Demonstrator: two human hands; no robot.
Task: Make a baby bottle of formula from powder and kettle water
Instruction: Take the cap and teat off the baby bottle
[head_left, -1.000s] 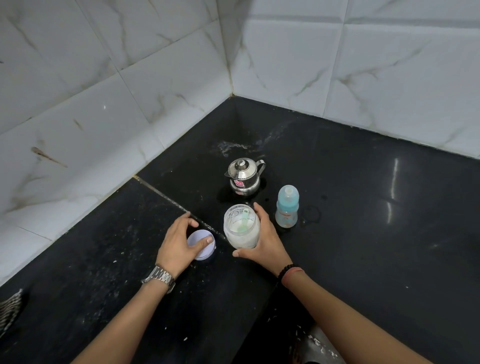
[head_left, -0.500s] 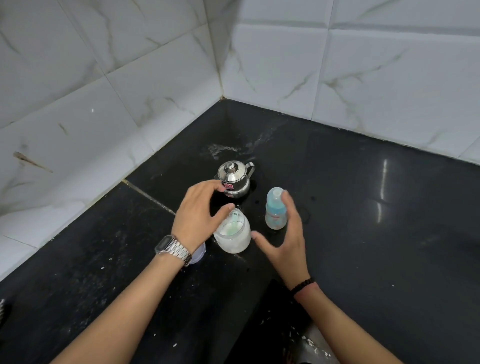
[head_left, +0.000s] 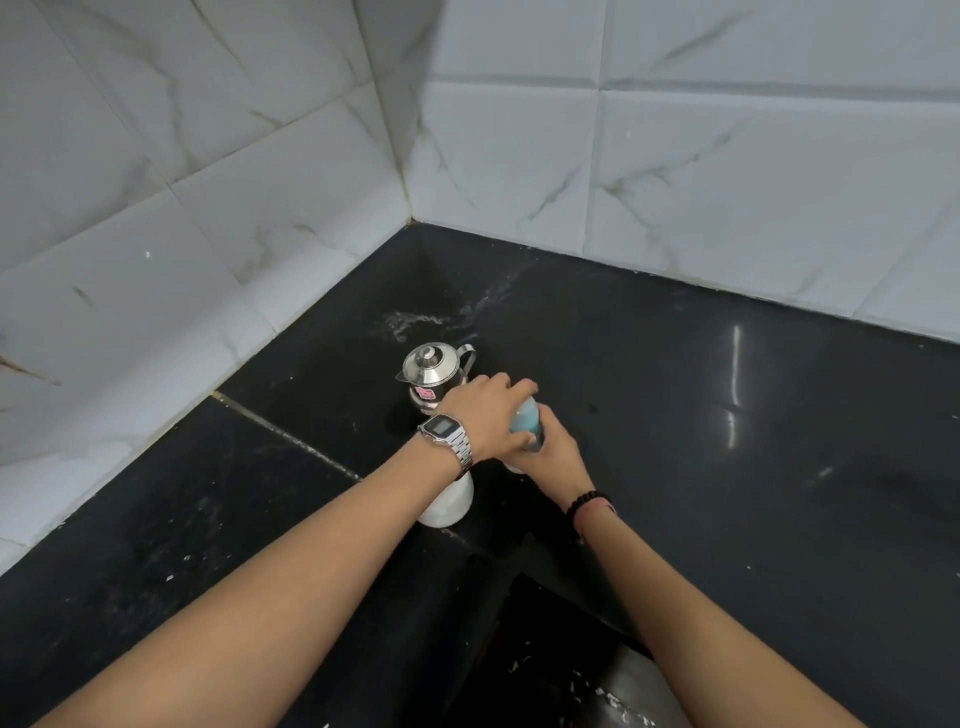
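The baby bottle (head_left: 525, 422) with its blue cap stands on the black counter (head_left: 727, 467). My left hand (head_left: 491, 415), with a watch on the wrist, grips the blue cap from above. My right hand (head_left: 553, 454) wraps around the bottle's lower body. The powder jar (head_left: 449, 501), white inside, stands just left of the bottle, mostly hidden under my left wrist. A small steel kettle (head_left: 434, 374) with a lid stands behind my left hand.
White marble-look tiled walls (head_left: 260, 208) meet in a corner behind the kettle. Pale powder or water marks (head_left: 415, 319) streak the counter near the corner. The counter's inner edge (head_left: 545, 577) drops off between my forearms.
Both hands left the powder jar and its lid and moved right onto the baby bottle; the left hand now covers its cap, the right hand holds its body. The view shifted.
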